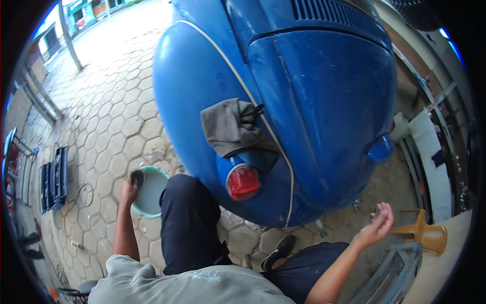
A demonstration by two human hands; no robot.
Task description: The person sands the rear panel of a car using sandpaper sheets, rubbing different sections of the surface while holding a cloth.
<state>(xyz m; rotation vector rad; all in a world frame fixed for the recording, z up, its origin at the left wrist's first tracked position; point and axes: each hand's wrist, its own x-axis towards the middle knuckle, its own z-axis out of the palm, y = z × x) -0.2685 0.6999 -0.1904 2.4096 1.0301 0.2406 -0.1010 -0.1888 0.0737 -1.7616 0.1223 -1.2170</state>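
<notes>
Head view looks down on a crouching person beside a blue car (pixel 314 101). Left hand (pixel 129 191) is closed around a small dark pad (pixel 137 177) — held over the rim of a teal basin (pixel 152 192) that sits on the paving just left of the knee. Right hand (pixel 375 225) hangs free, palm up, fingers loosely spread, touching nothing — near a tan plastic stool (pixel 425 234). A grey cloth (pixel 229 126) lies draped on the fender above the red tail light (pixel 242 182).

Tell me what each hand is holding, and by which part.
The left hand grips a small dark pad by its lower edge, over the teal basin. The right hand is open and holds nothing.
</notes>
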